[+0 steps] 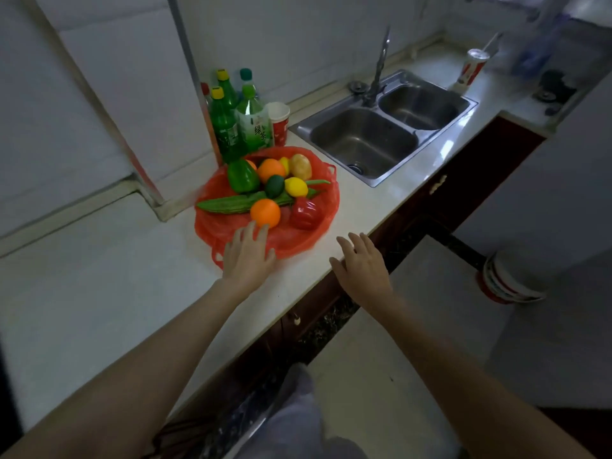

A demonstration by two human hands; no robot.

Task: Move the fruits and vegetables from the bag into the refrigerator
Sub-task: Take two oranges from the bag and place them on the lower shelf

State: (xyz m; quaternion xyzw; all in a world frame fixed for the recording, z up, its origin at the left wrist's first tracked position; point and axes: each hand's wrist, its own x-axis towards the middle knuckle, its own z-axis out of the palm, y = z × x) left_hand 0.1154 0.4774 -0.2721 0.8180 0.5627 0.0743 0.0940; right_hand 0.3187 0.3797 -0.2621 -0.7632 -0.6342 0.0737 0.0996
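Observation:
A red plastic bag lies spread open on the white counter. On it rest an orange, a red pepper, a long green gourd, a lemon, an avocado, a green pepper, a second orange and a potato. My left hand is open, fingers spread, over the bag's near edge just below the front orange. Over the counter's front edge, right of the bag, my right hand is open and holds nothing.
Several green bottles and a red-and-white paper cup stand behind the bag by the wall. A double steel sink with a tap lies to the right. A can stands beyond it. Stacked bowls sit on the floor.

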